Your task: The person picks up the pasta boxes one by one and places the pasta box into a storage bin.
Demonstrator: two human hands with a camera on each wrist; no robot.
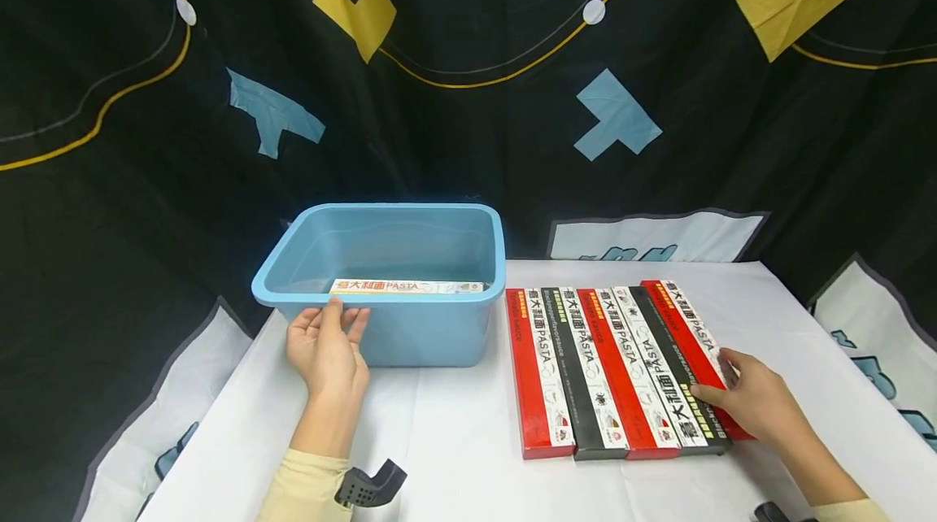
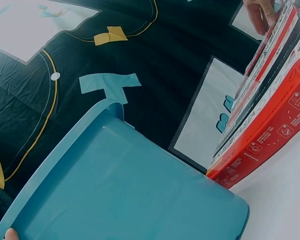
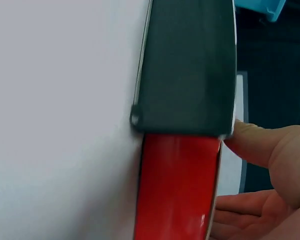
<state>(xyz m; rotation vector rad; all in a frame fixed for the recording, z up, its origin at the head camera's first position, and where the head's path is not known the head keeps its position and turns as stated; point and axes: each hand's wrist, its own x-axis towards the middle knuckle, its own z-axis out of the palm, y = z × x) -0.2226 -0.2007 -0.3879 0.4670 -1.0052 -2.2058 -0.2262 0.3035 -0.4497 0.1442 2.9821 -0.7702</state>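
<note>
My left hand (image 1: 333, 351) holds the near rim of a blue plastic bin (image 1: 428, 335), left of its middle. In the left wrist view only a thumb tip (image 2: 11, 234) shows at the rim. One pasta box (image 1: 406, 287) lies inside the bin. To the right, several long red, black and white pasta boxes lie side by side. My right hand (image 1: 757, 396) is at the rightmost red pasta box (image 1: 691, 323), its thumb touching the neighbouring black pasta box (image 3: 190, 65) and its fingers by the red one's outer side.
A white-covered table (image 1: 454, 441) carries the bin and boxes. Behind it hangs a dark curtain (image 1: 468, 148) with yellow and blue shapes. The bin stands left of the box row, close to the leftmost red pasta box (image 1: 533, 376).
</note>
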